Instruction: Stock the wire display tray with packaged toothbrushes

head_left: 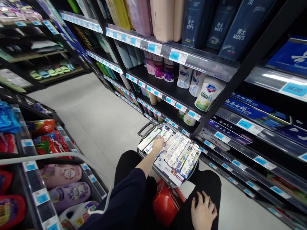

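My left hand [158, 142] is over the left part of a dark basket [141, 129], its fingers bent and closed on a slim white package [167, 132]. The fingers partly hide what lies under them. Several slim packs, such as a pack with green on it [188, 159], lie side by side across the basket top. A long white box with purple print [168, 171] lies along the near rim. My right hand [203, 209] rests on my right knee, fingers spread and holding nothing; a ring shows on one finger.
Price-tagged shelves rise ahead and right, with blue boxes [249, 107] and white bottles [208, 92]. A red object [165, 201] is between my legs, below the basket. Lilac bottles [69, 195] and red bags [51, 143] fill the left rack. Pale floor [96, 118] runs between them.
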`<state>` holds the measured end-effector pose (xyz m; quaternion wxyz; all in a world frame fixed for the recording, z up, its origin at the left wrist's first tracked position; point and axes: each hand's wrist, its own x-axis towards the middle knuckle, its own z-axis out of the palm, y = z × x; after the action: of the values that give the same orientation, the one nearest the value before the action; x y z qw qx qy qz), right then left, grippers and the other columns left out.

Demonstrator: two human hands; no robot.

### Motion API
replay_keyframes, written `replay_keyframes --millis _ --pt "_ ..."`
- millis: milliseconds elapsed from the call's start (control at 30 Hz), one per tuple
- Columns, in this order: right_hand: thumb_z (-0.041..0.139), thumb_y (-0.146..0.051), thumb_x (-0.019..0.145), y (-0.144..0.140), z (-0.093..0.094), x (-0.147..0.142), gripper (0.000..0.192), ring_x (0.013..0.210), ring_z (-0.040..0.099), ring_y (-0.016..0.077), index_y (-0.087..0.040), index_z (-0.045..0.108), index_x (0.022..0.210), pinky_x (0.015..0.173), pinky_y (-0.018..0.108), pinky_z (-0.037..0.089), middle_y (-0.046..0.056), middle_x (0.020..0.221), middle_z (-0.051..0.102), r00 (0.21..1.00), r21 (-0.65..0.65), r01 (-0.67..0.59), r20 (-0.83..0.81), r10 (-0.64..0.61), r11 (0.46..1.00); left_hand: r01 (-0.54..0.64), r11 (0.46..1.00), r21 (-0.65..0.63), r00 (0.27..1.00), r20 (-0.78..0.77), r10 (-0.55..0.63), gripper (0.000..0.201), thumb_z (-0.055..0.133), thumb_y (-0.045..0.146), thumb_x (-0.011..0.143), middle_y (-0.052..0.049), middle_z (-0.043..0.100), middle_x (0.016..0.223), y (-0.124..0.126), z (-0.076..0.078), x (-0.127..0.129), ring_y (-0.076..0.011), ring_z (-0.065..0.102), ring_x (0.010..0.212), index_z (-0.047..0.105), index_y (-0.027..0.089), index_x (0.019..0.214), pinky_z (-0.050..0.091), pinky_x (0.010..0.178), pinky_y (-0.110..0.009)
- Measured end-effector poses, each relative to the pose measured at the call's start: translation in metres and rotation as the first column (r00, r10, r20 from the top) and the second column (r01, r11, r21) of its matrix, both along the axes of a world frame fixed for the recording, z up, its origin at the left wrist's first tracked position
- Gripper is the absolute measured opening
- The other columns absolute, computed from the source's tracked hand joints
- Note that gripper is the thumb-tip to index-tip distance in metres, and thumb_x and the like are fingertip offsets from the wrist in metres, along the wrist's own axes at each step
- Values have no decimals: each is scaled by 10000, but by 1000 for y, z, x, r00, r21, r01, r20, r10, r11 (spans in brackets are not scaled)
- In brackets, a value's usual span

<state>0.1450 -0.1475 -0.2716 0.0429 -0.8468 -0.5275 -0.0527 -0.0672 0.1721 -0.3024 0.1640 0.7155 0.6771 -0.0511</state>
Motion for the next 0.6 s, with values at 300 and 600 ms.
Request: replay_keyframes --millis 300,600 --pt "374 -369 852 1 2 -1 400 1124 420 312 -194 671 1055 990 529 268 102 1241 522 1000 -9 -3 -22 2 1000 238 971 31 965 108 -240 423 486 403 847 -124 504 1227 -27 26 38 -270 419 1202 472 184 1209 338 1032 -394" --pt "356 -361 859 1 -1 0 393 1093 453 302 -203 680 1018 945 508 321 93 1214 548 999 48 -16 41 14 999 163 973 -164 983 117 -145 565 565 389 775 -249 491 1229 -65 3 98 -344 498 1140 458 62 1224 443 918 -458"
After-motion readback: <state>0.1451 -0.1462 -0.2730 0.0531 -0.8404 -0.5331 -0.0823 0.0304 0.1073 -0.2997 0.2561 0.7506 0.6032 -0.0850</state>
